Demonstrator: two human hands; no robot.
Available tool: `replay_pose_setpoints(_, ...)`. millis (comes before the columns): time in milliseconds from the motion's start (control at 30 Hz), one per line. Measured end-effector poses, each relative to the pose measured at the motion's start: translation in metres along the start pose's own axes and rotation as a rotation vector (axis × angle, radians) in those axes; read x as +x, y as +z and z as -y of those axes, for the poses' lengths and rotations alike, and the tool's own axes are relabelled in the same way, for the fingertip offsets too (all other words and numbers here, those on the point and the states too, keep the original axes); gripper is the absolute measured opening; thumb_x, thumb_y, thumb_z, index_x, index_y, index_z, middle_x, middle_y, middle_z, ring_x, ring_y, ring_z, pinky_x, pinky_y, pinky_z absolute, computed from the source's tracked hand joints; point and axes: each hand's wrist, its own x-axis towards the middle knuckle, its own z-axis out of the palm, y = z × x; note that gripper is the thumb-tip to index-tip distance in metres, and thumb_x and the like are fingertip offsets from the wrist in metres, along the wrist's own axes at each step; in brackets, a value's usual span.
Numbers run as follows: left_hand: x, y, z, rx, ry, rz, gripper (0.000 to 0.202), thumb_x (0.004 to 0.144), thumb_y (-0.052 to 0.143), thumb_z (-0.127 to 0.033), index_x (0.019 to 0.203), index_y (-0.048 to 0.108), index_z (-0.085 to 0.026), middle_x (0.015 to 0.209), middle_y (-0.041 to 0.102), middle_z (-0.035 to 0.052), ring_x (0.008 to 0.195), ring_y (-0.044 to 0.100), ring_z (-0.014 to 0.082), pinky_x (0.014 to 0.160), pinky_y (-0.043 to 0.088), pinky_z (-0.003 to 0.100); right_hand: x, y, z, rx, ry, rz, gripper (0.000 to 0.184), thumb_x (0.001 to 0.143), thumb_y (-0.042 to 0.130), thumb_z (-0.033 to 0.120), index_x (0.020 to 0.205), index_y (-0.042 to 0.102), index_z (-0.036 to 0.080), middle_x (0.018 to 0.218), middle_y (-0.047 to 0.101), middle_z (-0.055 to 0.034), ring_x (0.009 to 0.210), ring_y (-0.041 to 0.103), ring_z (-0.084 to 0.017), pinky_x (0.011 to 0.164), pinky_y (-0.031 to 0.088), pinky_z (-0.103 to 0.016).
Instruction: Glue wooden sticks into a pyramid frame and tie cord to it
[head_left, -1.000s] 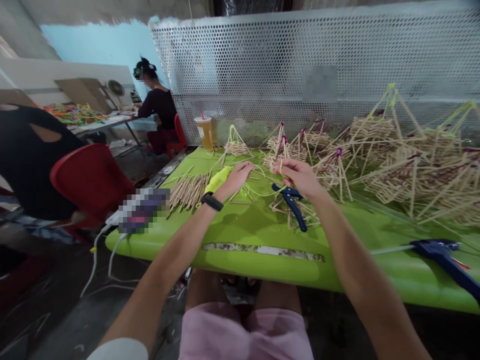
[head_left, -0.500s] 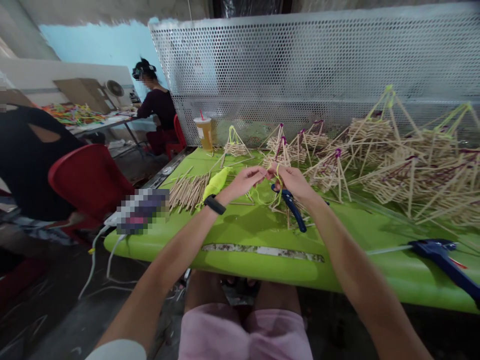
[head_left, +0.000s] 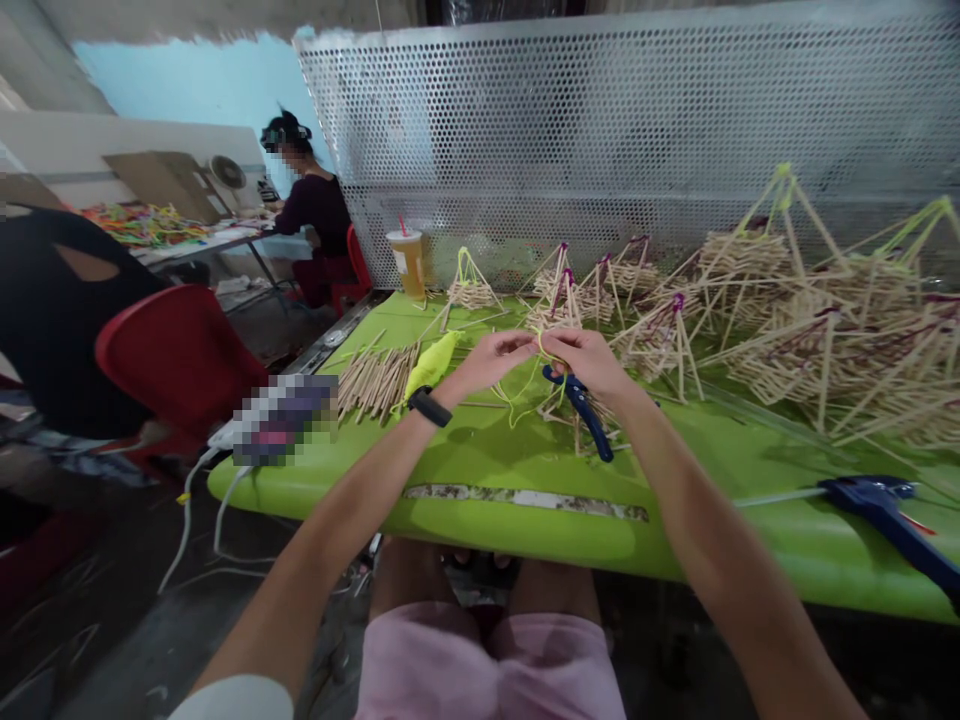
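Note:
My left hand (head_left: 491, 358) and my right hand (head_left: 589, 358) meet over the green table (head_left: 480, 460), fingertips pinched together on a thin yellow-green string (head_left: 525, 385) that loops down to the tabletop. The left wrist carries a black band. Blue-handled pliers (head_left: 585, 410) lie on the table just under my right hand, on a few loose sticks. A bundle of wooden sticks (head_left: 375, 378) and a yellow-green spool of string (head_left: 431, 365) lie left of my left hand.
Several stick-and-string pyramids (head_left: 787, 300) pile up along the back and right of the table before a perforated metal screen (head_left: 637, 140). A drink cup (head_left: 409, 264), a power strip (head_left: 277, 420), another blue tool (head_left: 892, 515), a red chair (head_left: 176, 355) and a seated person (head_left: 315, 215) are around.
My hands came together from apart: the left moved right and the right moved slightly left, and both now pinch the string at one spot. The string's loop rose off the table.

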Motion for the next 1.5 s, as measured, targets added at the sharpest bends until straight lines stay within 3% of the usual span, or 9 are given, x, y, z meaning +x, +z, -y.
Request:
replay_pose_setpoints(100,0.003,-0.001,0.005,-0.010,0.002,-0.065,0.045,0.098,0.068,-0.060,0.121,0.080,-0.023,0.109,0.078,0.0061,0.086,0.065,0.0159,0.075,0.050,0.029,0.000,0.000,0.001,-0.034,0.000,-0.003,0.042,0.066,0.091,0.056,0.072,0.071,0.020,0.068,0.055,0.0032,0.055,0.045,-0.009,0.056,0.043,-0.027)
replay_pose_setpoints(233,0.005,-0.001,0.012,-0.038,0.020,-0.099,0.046,0.095,0.072,-0.061,0.117,0.083,-0.023,0.106,0.080,0.0063,0.083,0.064,0.0151,0.075,0.050,0.030,-0.001,-0.001,0.002,-0.055,0.005,0.033,0.043,0.068,0.088,0.059,0.075,0.070,0.020,0.068,0.052,0.0036,0.055,0.046,-0.009,0.056,0.042,-0.028)
replay_pose_setpoints(500,0.006,0.000,0.013,-0.077,0.055,-0.126,0.050,0.090,0.076,-0.068,0.104,0.083,-0.021,0.099,0.079,0.0061,0.082,0.065,0.0163,0.075,0.052,0.031,-0.005,0.000,0.002,-0.111,-0.014,0.117,0.032,0.082,0.077,0.046,0.069,0.063,0.020,0.068,0.048,0.0029,0.058,0.045,-0.010,0.060,0.040,-0.029)
replay_pose_setpoints(700,0.004,-0.003,0.005,-0.101,0.156,-0.116,0.045,0.098,0.069,-0.063,0.098,0.073,-0.018,0.094,0.074,0.0059,0.083,0.065,0.0151,0.079,0.053,0.031,-0.002,-0.002,-0.003,-0.122,0.023,0.137,0.042,0.082,0.080,0.059,0.077,0.070,0.019,0.067,0.053,0.0022,0.057,0.046,-0.011,0.060,0.042,-0.029)
replay_pose_setpoints(867,-0.003,-0.002,-0.005,0.085,0.194,-0.154,0.032,0.107,0.061,-0.050,0.107,0.069,-0.019,0.101,0.076,0.0074,0.085,0.067,0.0162,0.075,0.053,0.029,0.000,-0.004,-0.005,-0.069,0.077,0.156,0.045,0.085,0.080,0.062,0.080,0.070,0.019,0.074,0.055,0.0014,0.057,0.043,-0.009,0.056,0.041,-0.028)
replay_pose_setpoints(967,-0.005,0.000,-0.008,0.236,0.256,-0.143,0.027,0.110,0.058,-0.043,0.106,0.071,-0.019,0.099,0.077,0.0066,0.086,0.068,0.0173,0.077,0.054,0.031,-0.001,-0.004,-0.003,-0.041,0.121,0.196,0.038,0.088,0.080,0.055,0.082,0.072,0.018,0.080,0.058,-0.0001,0.058,0.044,-0.009,0.054,0.040,-0.026)
replay_pose_setpoints(1133,-0.004,-0.002,-0.006,0.437,0.378,-0.151,0.018,0.109,0.061,-0.032,0.105,0.074,-0.019,0.108,0.078,0.0076,0.098,0.071,0.0198,0.092,0.057,0.038,-0.003,-0.003,0.002,0.031,0.208,0.165,0.019,0.094,0.073,0.032,0.083,0.072,0.017,0.081,0.060,-0.0012,0.056,0.043,-0.008,0.051,0.039,-0.024)
replay_pose_setpoints(1300,-0.006,-0.003,-0.008,0.626,0.454,-0.060,0.014,0.107,0.063,-0.023,0.109,0.076,-0.022,0.122,0.074,0.0078,0.117,0.067,0.0224,0.105,0.054,0.043,-0.003,-0.001,0.005,0.078,0.226,0.100,0.013,0.096,0.064,0.014,0.085,0.072,0.015,0.077,0.059,-0.0007,0.052,0.044,-0.007,0.049,0.038,-0.023)
replay_pose_setpoints(1500,-0.009,0.002,-0.015,0.656,0.431,-0.005,0.021,0.109,0.059,-0.028,0.110,0.079,-0.019,0.125,0.075,0.0111,0.118,0.065,0.0256,0.108,0.049,0.044,0.000,-0.001,0.001,0.045,0.233,0.068,0.011,0.093,0.065,0.012,0.090,0.075,0.016,0.071,0.059,-0.0001,0.052,0.044,-0.009,0.051,0.040,-0.025)
